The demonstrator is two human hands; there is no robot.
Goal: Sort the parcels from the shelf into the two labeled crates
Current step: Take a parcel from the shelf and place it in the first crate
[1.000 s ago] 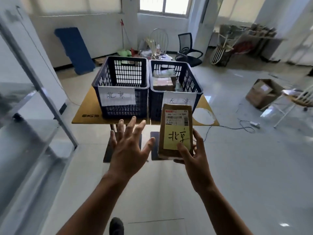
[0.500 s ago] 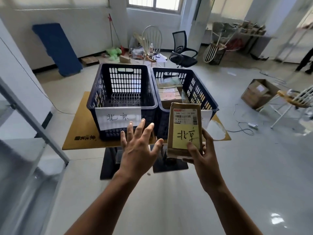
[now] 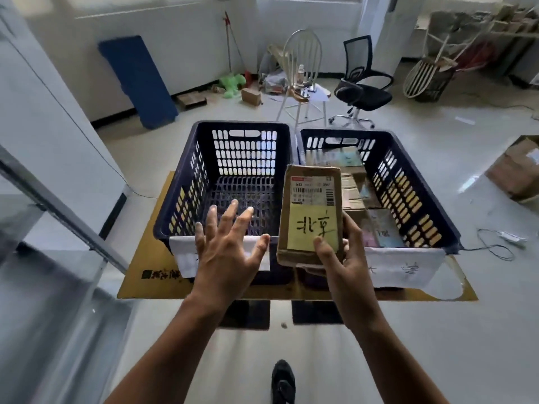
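My right hand (image 3: pixel 347 266) grips a brown cardboard parcel (image 3: pixel 310 199) by its lower end, upright, with a barcode label and a yellow note in black characters facing me. It hovers above the near rims where two dark blue crates meet. The left crate (image 3: pixel 186 199) holds nothing, and its white paper label is partly hidden behind my left hand (image 3: pixel 230 252). That hand is spread, palm down, over the crate's front rim and holds nothing. The right crate (image 3: pixel 414 199) contains several parcels (image 3: pixel 353 188) and carries a white label (image 3: pixel 405 269) on its front.
Both crates sit on a low yellow board (image 3: pixel 151 272) on a stand. A metal shelf frame (image 3: pixel 58 205) runs along my left. Behind the crates stand a white chair (image 3: pixel 303 71) and a black office chair (image 3: pixel 361 83). A cardboard box (image 3: pixel 516 170) lies on the floor at right.
I have stepped closer, so the crates fill more of the view and I look down into them. The parcel and both hands now reach over the crates' front rims.
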